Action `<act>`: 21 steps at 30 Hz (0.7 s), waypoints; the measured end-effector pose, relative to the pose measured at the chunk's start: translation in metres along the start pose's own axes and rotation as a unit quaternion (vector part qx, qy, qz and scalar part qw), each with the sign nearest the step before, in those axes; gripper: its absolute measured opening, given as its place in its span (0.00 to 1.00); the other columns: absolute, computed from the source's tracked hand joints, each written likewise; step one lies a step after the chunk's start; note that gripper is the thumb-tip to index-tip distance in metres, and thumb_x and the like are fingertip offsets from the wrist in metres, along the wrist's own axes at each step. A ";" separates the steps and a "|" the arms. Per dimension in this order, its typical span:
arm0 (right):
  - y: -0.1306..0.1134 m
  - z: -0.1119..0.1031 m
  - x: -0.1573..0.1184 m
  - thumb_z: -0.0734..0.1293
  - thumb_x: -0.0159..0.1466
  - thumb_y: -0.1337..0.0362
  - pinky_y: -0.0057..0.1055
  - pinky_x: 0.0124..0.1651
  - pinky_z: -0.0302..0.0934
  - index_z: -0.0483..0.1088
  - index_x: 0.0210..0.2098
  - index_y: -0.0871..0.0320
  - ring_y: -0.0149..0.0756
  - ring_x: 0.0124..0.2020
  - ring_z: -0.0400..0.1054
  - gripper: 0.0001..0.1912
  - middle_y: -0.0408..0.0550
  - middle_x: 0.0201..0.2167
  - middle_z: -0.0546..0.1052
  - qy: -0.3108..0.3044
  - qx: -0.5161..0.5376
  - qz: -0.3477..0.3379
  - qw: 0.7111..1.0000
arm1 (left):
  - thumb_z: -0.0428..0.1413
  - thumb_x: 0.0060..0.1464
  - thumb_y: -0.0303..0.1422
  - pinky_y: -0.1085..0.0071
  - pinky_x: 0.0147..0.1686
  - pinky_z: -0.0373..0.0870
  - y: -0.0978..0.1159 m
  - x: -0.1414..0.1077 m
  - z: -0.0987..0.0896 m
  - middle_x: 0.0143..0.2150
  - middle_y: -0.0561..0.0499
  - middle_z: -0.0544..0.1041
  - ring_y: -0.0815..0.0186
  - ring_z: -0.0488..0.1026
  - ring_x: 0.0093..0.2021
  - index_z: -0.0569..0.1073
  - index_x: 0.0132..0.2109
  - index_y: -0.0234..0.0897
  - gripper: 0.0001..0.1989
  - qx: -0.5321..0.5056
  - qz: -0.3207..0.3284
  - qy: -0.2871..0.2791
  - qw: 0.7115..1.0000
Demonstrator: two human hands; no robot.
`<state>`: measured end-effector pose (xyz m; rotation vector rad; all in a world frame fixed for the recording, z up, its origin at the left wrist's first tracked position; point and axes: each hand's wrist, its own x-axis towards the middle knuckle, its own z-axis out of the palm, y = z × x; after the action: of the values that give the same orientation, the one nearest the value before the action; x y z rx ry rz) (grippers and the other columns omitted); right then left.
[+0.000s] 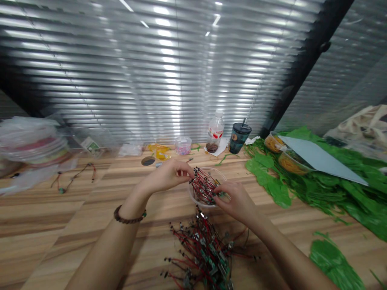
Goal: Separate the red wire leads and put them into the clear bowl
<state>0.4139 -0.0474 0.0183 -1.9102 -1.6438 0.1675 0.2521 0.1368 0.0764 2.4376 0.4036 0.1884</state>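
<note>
A round clear plastic container [225, 176] stands on the wooden table, filled with red and black wires [203, 186]. My left hand [174, 175] is at its left rim, fingertips pinched on the wire ends. At the right side of the container, my right hand [232, 198] has thumb and fingers closed on the wires and small parts there. Closer to me lies a large heap of green circuit boards with red and black wires [208, 249], below the container and between my forearms. A beaded bracelet [129, 220] circles my left wrist.
Behind stand a bottle [215, 133], a dark cup with a straw [240, 138] and a small tub of beads [183, 146]. Green leaf-like sheets [320, 189] and tubs under a pale board [322, 157] spread at right. Stacked plastic lids [33, 143] and a loose wired piece [75, 177] lie left.
</note>
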 end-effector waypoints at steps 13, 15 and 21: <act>-0.005 0.010 -0.001 0.64 0.63 0.65 0.32 0.40 0.55 0.75 0.35 0.58 0.39 0.36 0.70 0.07 0.48 0.33 0.79 0.017 0.047 -0.005 0.999 | 0.56 0.52 0.36 0.85 0.39 0.70 0.006 -0.003 0.001 0.36 0.50 0.79 0.78 0.74 0.37 0.78 0.36 0.33 0.11 -0.072 0.075 0.092 0.990; -0.006 0.009 -0.002 0.60 0.66 0.66 0.33 0.40 0.53 0.74 0.35 0.57 0.38 0.36 0.69 0.11 0.47 0.32 0.79 0.027 0.042 -0.012 0.999 | 0.56 0.52 0.36 0.84 0.39 0.70 0.006 -0.003 0.002 0.36 0.50 0.79 0.78 0.74 0.37 0.78 0.36 0.32 0.11 -0.070 0.073 0.093 0.991; -0.003 0.013 -0.002 0.67 0.61 0.63 0.35 0.43 0.48 0.74 0.37 0.55 0.40 0.39 0.70 0.05 0.45 0.36 0.79 0.023 0.045 -0.014 0.999 | 0.56 0.52 0.34 0.84 0.37 0.69 0.004 0.001 0.006 0.36 0.50 0.79 0.78 0.73 0.36 0.78 0.37 0.32 0.10 -0.067 0.041 0.055 0.995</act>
<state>0.4051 -0.0447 0.0085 -1.8108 -1.6045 0.1804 0.2558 0.1305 0.0743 2.3196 0.3279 0.3735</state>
